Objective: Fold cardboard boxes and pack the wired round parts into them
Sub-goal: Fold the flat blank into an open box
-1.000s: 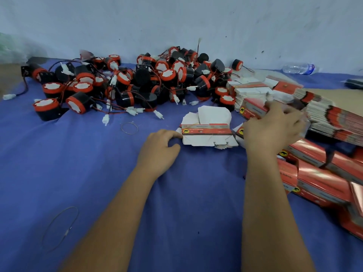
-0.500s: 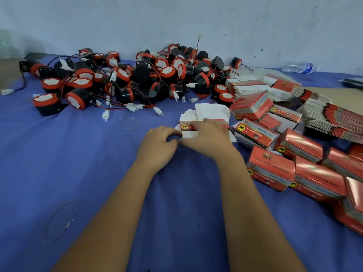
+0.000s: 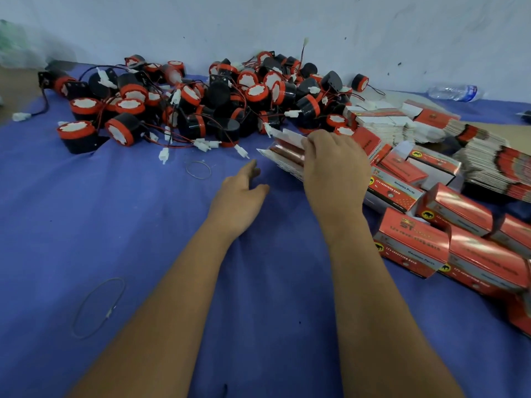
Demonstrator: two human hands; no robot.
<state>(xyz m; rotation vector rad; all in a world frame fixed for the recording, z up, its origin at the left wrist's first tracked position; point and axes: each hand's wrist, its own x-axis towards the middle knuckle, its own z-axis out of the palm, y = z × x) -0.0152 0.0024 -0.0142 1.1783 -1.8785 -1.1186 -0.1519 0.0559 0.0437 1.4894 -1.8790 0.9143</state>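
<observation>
Fingers of right hand (image 3: 334,165) pinch flat box blank (image 3: 283,156); left hand (image 3: 240,202) relaxed, spread. Folding step; next: open blank two-handed.

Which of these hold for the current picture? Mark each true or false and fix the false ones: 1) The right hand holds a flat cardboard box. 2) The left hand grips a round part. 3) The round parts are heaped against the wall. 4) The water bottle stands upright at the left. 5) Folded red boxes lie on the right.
1) True: the right hand grips the flat cardboard box, raised and tilted.
2) False: the left hand holds nothing, fingers relaxed over the blue cloth.
3) True: the round parts are piled near the wall.
4) False: the water bottle lies on its side at the far right.
5) True: folded red boxes lie right of the arms.
</observation>
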